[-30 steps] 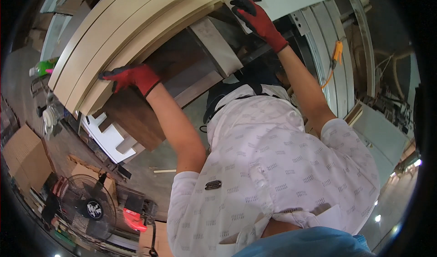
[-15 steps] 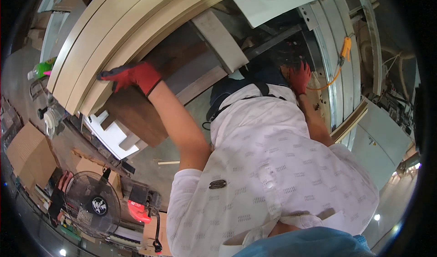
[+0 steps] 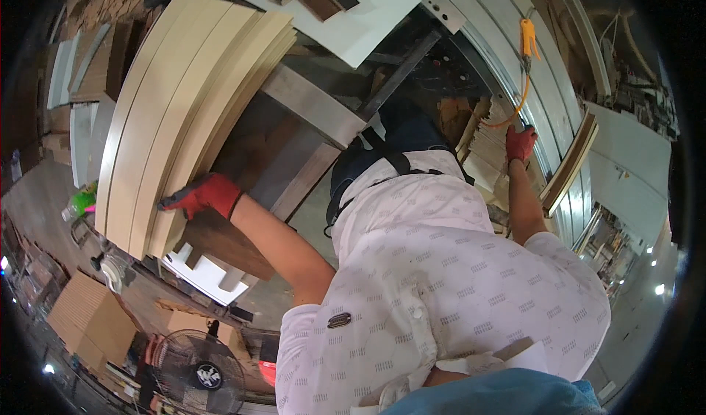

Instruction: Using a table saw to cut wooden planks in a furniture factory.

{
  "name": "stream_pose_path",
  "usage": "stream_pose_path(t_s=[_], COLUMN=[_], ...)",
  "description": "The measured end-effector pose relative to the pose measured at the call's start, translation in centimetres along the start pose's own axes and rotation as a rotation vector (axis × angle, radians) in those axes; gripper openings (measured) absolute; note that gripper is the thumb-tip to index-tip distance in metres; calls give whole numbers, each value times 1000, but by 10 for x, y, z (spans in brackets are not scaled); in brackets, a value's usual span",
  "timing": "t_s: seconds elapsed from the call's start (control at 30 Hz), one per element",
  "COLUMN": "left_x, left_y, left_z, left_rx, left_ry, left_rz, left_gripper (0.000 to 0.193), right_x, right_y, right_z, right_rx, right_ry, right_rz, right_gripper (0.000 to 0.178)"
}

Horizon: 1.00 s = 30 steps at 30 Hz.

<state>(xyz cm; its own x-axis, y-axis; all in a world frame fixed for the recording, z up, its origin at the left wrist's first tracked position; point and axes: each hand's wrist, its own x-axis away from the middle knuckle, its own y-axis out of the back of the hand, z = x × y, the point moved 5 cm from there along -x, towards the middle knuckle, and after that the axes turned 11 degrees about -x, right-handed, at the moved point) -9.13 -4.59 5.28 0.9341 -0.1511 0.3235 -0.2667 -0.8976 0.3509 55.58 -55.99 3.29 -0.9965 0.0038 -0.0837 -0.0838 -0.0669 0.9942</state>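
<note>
My left hand (image 3: 206, 196), in a red glove with dark fingertips, grips the near end of a cream-coloured board (image 3: 173, 187). That board belongs to a stack of long cream boards at the left, which look curved through the lens. On the right, my right hand (image 3: 521, 144), gloved the same way, has its fingers curled together at the edge of a metal rail (image 3: 548, 139). An orange air blow gun (image 3: 528, 38) lies beyond it on the grey slats, its orange hose running down close to the hand.
A grey metal beam (image 3: 312, 106) crosses in front of my body. White panels with dark brown offcuts (image 3: 323, 2) lie at the far side. A wooden strip (image 3: 570, 165) stands right of my right hand. At the lower left are a fan (image 3: 198, 374) and a cardboard box (image 3: 92, 316).
My view has swung, so the boards sit lower in it. My right hand has gone from spread fingers to curled ones and shifted right to the rail. My left hand stays on the board's end.
</note>
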Motion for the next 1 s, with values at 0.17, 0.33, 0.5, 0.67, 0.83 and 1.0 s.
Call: stream_pose_path(t_s=[0.17, 0.33, 0.5, 0.67, 0.83, 1.0], left_x=[-57, -145, -84, -6, 6, -50], left_y=[-28, -40, -38, -29, -32, -45], left_z=[23, 49, 38, 5, 5, 17], left_rx=[-367, -969, -1690, -2612, -2934, -2386], left_ry=[-238, -586, -727, -731, -733, -1033], left_rz=[48, -94, -220, -195, -111, -302], left_gripper=[91, 78, 73, 74, 76, 59], right_x=[-54, -56, -56, -58, -51, -47], right_y=[-3, -5, -7, -10, -5, -6], right_z=[2, 14, 8, 0, 1, 6], right_rx=[80, 193, 229, 216, 170, 190], right_ry=[119, 137, 133, 139, 166, 259], right_rz=[278, 339, 346, 322, 309, 353], right_gripper=[60, 56, 55, 54, 54, 53])
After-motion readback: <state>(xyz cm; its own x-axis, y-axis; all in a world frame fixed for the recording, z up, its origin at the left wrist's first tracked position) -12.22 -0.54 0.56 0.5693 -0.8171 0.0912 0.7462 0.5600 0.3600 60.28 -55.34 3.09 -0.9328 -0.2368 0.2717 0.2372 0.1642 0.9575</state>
